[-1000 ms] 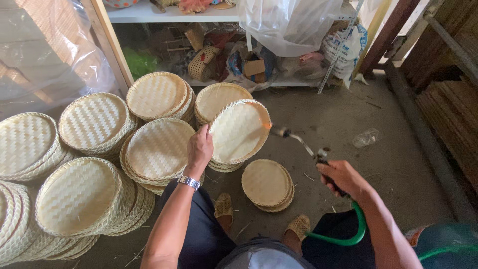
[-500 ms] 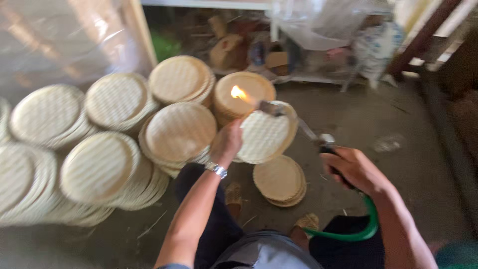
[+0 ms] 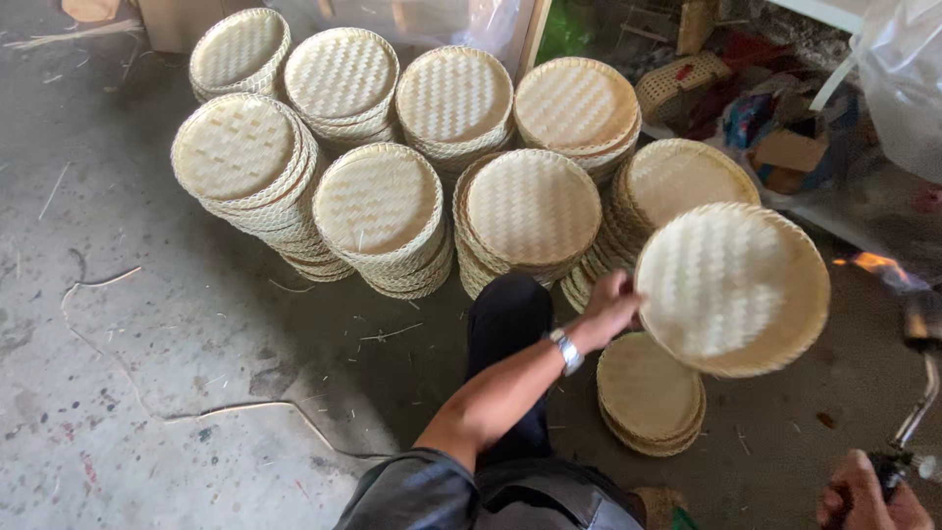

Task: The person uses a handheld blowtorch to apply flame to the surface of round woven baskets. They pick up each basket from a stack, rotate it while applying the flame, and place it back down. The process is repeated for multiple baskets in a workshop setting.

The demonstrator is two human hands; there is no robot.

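The grey concrete floor [image 3: 147, 393] bears stacks of woven bamboo trays [image 3: 378, 211], a smaller stack [image 3: 648, 393], and scattered straw strands [image 3: 98, 285].

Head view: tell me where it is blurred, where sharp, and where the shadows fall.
Head view: the raised woven tray and the left hand are motion-blurred; the flame and the torch are soft at the right edge; the stacked trays are sharp; soft daylight, with shadow on the concrete floor below the stacks.
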